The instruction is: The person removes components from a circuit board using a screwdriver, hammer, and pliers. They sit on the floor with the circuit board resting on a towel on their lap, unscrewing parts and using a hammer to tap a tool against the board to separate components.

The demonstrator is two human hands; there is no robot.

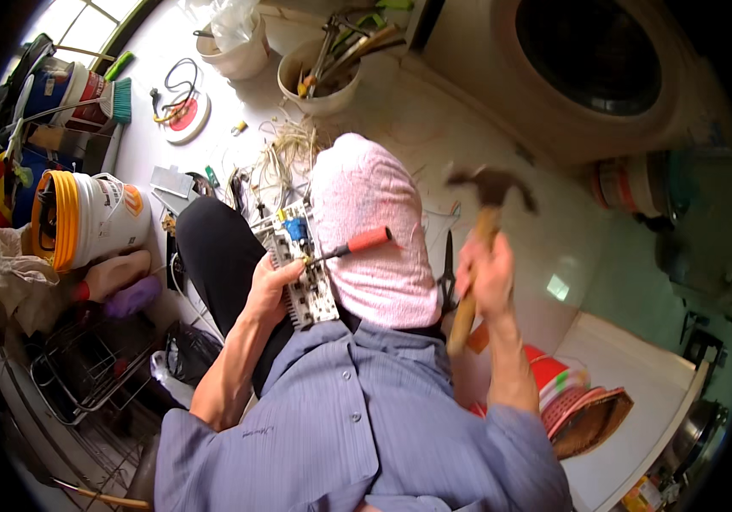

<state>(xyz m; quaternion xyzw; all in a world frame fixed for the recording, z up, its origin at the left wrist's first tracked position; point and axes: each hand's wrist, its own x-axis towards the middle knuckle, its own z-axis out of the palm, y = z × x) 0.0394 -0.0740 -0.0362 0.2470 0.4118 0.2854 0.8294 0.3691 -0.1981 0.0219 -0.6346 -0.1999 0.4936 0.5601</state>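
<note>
My left hand (272, 286) is closed around the edge of a pale circuit board (319, 305) with blue and metal parts and a comb-like edge. The board rests on my lap, between the dark trouser leg and a pink towel (364, 188) draped over my right leg. A red-handled screwdriver (369, 240) lies across the towel's edge, its shaft reaching the board beside my left thumb; whether the thumb grips it, I cannot tell. Raised on the right, my right hand (489, 273) is wrapped round the wooden handle of a hammer (492, 186), slightly blurred, its metal head pointing away from me.
Loose wires (285, 154) and a pair of dark-handled pliers (447, 271) lie on the floor. A tool bucket (319, 104) stands ahead. White pails with an orange lid (55, 220) are at left, a front-loading washer (502, 94) far right, a red basket (583, 418) near right.
</note>
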